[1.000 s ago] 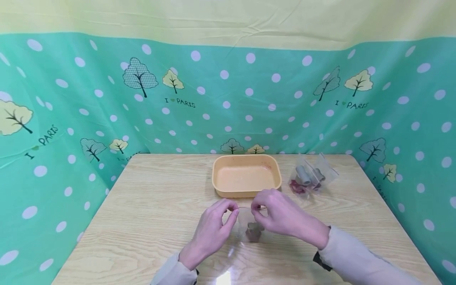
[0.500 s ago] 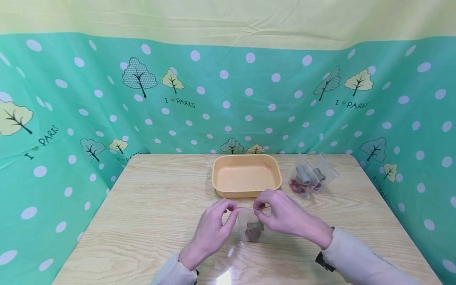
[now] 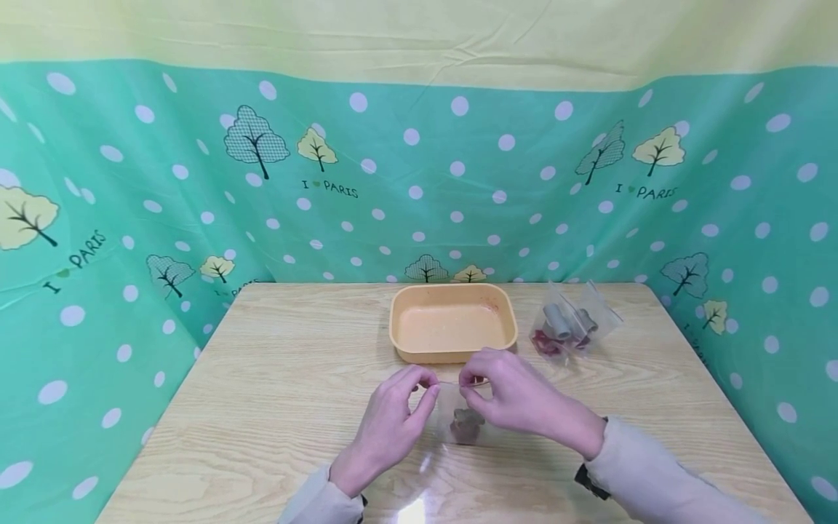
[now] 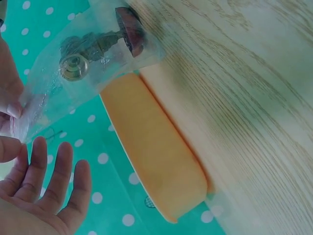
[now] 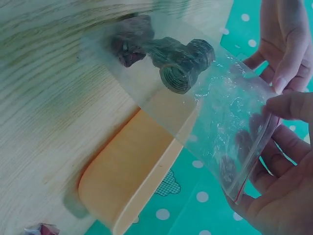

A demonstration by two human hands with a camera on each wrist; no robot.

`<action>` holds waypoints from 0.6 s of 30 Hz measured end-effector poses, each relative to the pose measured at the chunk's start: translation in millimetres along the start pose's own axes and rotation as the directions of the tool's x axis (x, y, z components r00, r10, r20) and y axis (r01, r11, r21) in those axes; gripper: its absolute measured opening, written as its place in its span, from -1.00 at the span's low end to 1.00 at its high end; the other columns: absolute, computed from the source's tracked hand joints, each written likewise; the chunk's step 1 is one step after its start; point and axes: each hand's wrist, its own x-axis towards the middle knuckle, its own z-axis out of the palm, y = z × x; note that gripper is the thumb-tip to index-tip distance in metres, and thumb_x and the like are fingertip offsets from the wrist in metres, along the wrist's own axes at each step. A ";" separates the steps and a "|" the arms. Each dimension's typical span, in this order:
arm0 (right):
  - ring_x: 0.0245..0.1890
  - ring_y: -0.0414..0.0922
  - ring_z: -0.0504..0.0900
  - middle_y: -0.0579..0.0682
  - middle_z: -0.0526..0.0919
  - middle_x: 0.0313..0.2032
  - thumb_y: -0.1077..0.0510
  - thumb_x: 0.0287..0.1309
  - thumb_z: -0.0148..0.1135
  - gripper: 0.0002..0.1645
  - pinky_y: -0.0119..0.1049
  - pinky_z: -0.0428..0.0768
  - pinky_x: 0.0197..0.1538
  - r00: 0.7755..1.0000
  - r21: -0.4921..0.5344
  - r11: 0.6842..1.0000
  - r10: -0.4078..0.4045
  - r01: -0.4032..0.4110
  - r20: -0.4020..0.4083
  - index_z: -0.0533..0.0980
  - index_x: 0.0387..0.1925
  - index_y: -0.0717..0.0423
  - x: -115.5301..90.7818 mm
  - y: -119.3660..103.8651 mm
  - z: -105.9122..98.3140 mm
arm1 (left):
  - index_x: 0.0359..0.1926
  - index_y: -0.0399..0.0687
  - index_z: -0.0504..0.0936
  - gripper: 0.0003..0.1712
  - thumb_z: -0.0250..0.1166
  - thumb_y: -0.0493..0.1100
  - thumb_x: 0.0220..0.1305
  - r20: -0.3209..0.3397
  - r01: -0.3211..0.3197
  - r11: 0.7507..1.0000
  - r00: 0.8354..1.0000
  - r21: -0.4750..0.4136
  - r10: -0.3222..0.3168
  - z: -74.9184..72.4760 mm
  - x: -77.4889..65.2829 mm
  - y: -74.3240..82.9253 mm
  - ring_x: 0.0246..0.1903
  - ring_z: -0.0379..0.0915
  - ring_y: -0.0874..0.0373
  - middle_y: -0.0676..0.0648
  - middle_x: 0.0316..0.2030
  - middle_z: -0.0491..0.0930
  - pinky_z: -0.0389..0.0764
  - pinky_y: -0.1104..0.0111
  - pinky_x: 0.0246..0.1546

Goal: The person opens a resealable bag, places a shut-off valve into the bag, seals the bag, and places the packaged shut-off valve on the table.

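Between both hands hangs a clear zip bag (image 3: 447,407) with a red line along its top edge. My left hand (image 3: 389,415) pinches the bag's left top corner between thumb and index finger. Farther right along that edge, the thumb and index finger of my right hand (image 3: 517,393) pinch the zip strip. Low inside the bag lie a greyish threaded pipe fitting (image 5: 181,63) and a dark red piece (image 5: 133,39). In the left wrist view, the other fingers of the left hand (image 4: 46,200) spread away from the bag.
Just beyond the hands stands a shallow orange plastic tray (image 3: 452,357). Two more clear bags (image 3: 568,327), holding grey fittings and red pieces, lie to its right. A green dotted curtain (image 3: 419,175) encloses the wooden table (image 3: 281,364) at the back and sides.
My right hand slid slightly right along the bag's top edge, then back left toward the left hand. The left hand has stayed in place.
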 end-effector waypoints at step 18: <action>-0.27 -0.27 0.63 -0.25 0.67 -0.35 0.34 0.07 0.45 -0.78 -0.27 0.72 -0.14 0.998 0.008 0.999 0.053 -0.053 -0.035 0.64 -0.36 -0.05 -11.1 6.8 -2.6 | -0.17 0.01 0.68 -0.95 0.33 -0.26 0.44 -0.006 -0.003 1.000 1.000 0.012 0.003 -1.0 -1.3 -1.6 -0.14 0.59 0.28 0.22 -0.22 0.65 0.68 0.26 -0.13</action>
